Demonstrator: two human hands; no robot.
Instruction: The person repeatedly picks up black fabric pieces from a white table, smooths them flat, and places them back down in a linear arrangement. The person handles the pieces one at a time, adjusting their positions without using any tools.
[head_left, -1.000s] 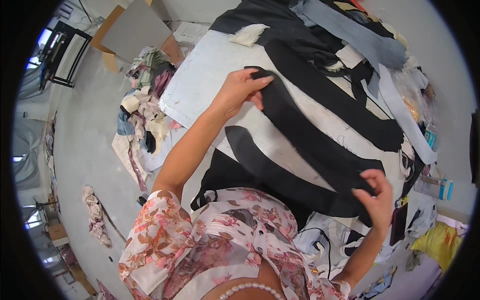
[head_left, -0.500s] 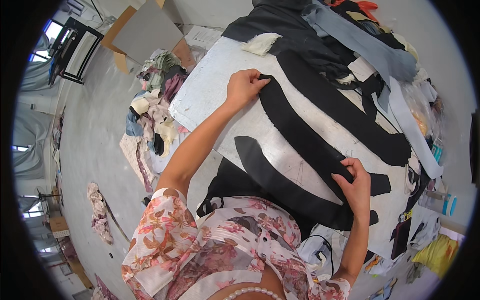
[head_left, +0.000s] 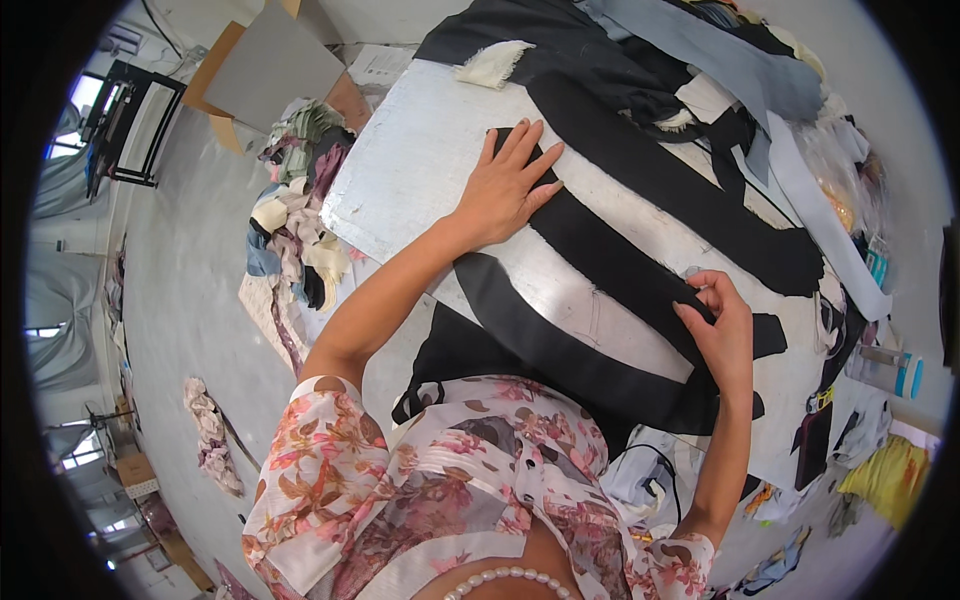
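A long, curved black fabric strip (head_left: 618, 268) lies across the white tabletop (head_left: 400, 150). My left hand (head_left: 508, 188) rests flat on its far left end, fingers spread. Toward the strip's near right end, my right hand (head_left: 722, 325) has thumb and curled fingers closed on its edge. Another black strip (head_left: 670, 190) lies beyond, roughly parallel. Closer to my body is a dark curved strip (head_left: 545, 345), its right end partly covered by the middle one.
Dark cloth (head_left: 500, 35) with a frayed cream scrap (head_left: 494, 64) covers the table's back. Grey-blue fabric (head_left: 720, 65) is heaped at the far right. Scraps (head_left: 300, 220) pile up left of the table, near a cardboard box (head_left: 270, 70). A phone-like dark object (head_left: 812, 448) lies at the right edge.
My left hand has gone from pinching the strip's far end to lying flat on it with fingers spread. My right hand keeps its grip near the other end.
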